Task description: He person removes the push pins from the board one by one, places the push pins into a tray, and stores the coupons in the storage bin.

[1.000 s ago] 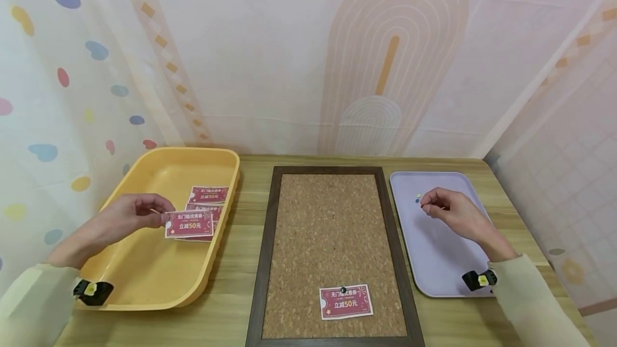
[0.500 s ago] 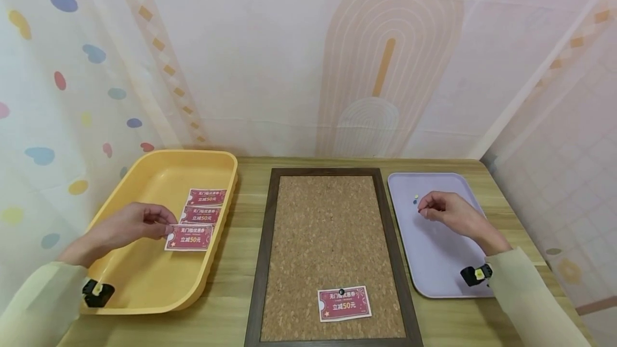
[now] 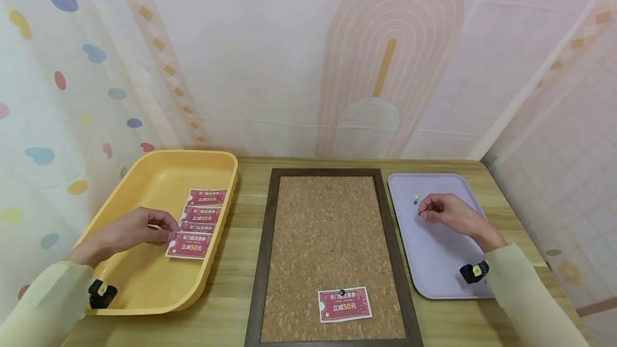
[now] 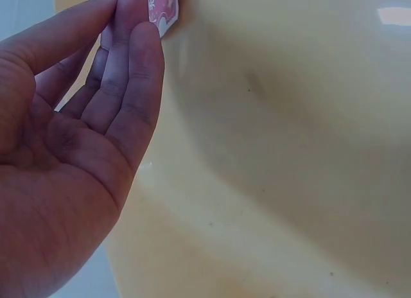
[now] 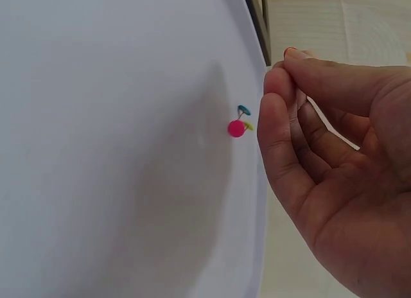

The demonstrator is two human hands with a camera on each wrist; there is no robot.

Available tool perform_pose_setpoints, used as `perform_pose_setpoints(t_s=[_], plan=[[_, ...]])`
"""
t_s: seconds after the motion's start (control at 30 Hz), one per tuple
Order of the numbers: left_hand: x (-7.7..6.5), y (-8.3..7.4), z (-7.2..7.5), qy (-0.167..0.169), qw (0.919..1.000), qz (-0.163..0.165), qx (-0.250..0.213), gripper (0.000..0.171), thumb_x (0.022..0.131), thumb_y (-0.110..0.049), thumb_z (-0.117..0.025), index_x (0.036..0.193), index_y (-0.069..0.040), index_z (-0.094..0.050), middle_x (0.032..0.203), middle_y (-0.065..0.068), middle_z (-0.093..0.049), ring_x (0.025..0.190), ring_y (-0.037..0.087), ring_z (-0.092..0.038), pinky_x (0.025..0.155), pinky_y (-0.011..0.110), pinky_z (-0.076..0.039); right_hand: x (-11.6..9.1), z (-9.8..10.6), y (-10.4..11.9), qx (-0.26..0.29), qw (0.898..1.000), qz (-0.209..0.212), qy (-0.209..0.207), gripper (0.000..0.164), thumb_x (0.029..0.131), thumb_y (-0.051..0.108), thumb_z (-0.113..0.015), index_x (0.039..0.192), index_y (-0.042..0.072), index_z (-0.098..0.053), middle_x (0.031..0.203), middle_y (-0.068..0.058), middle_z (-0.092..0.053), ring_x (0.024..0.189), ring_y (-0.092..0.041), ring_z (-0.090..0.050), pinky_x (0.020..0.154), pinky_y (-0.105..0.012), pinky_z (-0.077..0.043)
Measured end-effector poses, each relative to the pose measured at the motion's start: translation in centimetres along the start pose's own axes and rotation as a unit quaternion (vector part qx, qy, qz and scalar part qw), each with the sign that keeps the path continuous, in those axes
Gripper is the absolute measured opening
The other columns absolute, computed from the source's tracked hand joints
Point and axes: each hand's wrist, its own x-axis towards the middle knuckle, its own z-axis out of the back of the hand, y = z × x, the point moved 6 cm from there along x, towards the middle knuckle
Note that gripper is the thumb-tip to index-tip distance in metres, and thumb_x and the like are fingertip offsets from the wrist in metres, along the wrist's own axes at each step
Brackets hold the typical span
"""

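Note:
In the head view, my left hand (image 3: 140,232) pinches the left end of a red coupon (image 3: 189,246) over the yellow bin (image 3: 159,312). Several like coupons (image 3: 201,215) lie overlapping along the bin's right side. Above the lilac tray (image 3: 448,283) my right hand (image 3: 453,213) has thumb and fingers pinched together; a red thumbtack (image 5: 290,51) shows at their tips in the right wrist view. Pink (image 5: 236,128), blue (image 5: 244,110) and yellow thumbtacks (image 5: 248,126) lie on the tray close by. The left wrist view shows only a corner of the coupon (image 4: 164,9).
Between bin and tray lies a dark-framed corkboard (image 3: 332,229). One coupon (image 3: 344,308) is fixed near its bottom by a dark thumbtack (image 3: 342,293). A patterned curtain (image 3: 270,58) hangs behind the wooden table (image 3: 231,293).
My left hand has brought its coupon nearer to me, uncovering more of the coupons behind it. The right hand has barely moved over the tray.

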Motion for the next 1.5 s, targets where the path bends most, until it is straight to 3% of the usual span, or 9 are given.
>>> perform_pose_setpoints(t_s=[0.27, 0.53, 0.9, 1.13, 1.33, 1.4, 1.5], plan=[[0.3, 0.6, -0.3, -0.004, 0.9999, 0.011, -0.004, 0.015, 0.098, -0.003, -0.068, 0.108, 0.007, -0.068, 0.098, 0.011, -0.068, 0.084, 0.011, -0.062, 0.077, 0.027, -0.059, 0.0, 0.0, -0.9, -0.006, 1.0, 0.002, 0.005, 0.009, 0.096, -0.011, -0.061, 0.101, -0.008, -0.067, 0.094, -0.012, -0.068, 0.081, -0.007, -0.057, 0.071, -0.022, -0.05], [0.5, 0.8, -0.5, 0.004, 1.0, 0.001, -0.002, 0.015, 0.096, 0.001, -0.067, 0.108, 0.009, -0.068, 0.098, 0.012, -0.07, 0.083, 0.011, -0.064, 0.075, 0.028, -0.059, 0.3, -0.1, -2.0, -0.001, 1.0, -0.007, 0.01, 0.01, 0.095, -0.009, -0.062, 0.101, -0.006, -0.069, 0.092, -0.009, -0.068, 0.081, -0.005, -0.057, 0.072, -0.021, -0.05], [0.4, 0.8, -0.5, -0.004, 0.9997, -0.004, 0.025, 0.014, 0.095, 0.002, -0.067, 0.106, 0.011, -0.068, 0.097, 0.013, -0.071, 0.08, 0.008, -0.062, 0.072, 0.026, -0.058, 0.8, -0.3, -1.8, -0.035, 0.998, -0.041, -0.011, 0.007, 0.095, -0.007, -0.065, 0.099, -0.004, -0.07, 0.092, -0.008, -0.069, 0.083, -0.01, -0.057, 0.072, -0.021, -0.05], [-0.4, -0.4, 0.9, -0.075, 0.993, -0.01, 0.091, 0.017, 0.097, -0.002, -0.068, 0.111, 0.008, -0.069, 0.105, 0.013, -0.07, 0.084, 0.005, -0.062, 0.072, 0.026, -0.058, 1.0, -0.2, -1.8, -0.058, 0.997, -0.043, -0.021, 0.008, 0.095, -0.003, -0.067, 0.101, -0.003, -0.073, 0.096, -0.009, -0.072, 0.088, -0.016, -0.059, 0.073, -0.021, -0.049], [-1.0, -3.6, 1.5, -0.15, 0.9785, -0.036, 0.137, 0.023, 0.098, -0.007, -0.071, 0.116, 0.005, -0.068, 0.113, 0.019, -0.069, 0.091, -0.001, -0.063, 0.075, 0.019, -0.056, 0.7, -0.1, -1.3, -0.082, 0.996, -0.03, -0.034, 0.01, 0.095, -0.001, -0.068, 0.103, -0.002, -0.073, 0.097, -0.009, -0.072, 0.09, -0.02, -0.06, 0.074, -0.025, -0.049], [-1.2, -5.0, 1.4, -0.174, 0.9721, -0.048, 0.149, 0.022, 0.097, -0.008, -0.072, 0.117, 0.003, -0.069, 0.113, 0.018, -0.07, 0.093, 0.002, -0.065, 0.076, 0.015, -0.054, 0.5, -0.1, -1.0, -0.087, 0.995, -0.025, -0.041, 0.009, 0.095, -0.002, -0.068, 0.103, -0.001, -0.073, 0.098, -0.01, -0.072, 0.091, -0.02, -0.061, 0.075, -0.026, -0.049], [-1.7, -7.1, 0.8, -0.213, 0.9594, -0.065, 0.172, 0.021, 0.096, -0.01, -0.074, 0.116, -0.003, -0.072, 0.114, 0.015, -0.072, 0.101, 0.019, -0.071, 0.079, 0.008, -0.048, 0.3, -0.1, -0.3, -0.096, 0.994, -0.014, -0.051, 0.009, 0.095, -0.002, -0.068, 0.103, -0.001, -0.073, 0.1, -0.011, -0.072, 0.092, -0.019, -0.062, 0.076, -0.026, -0.051]])
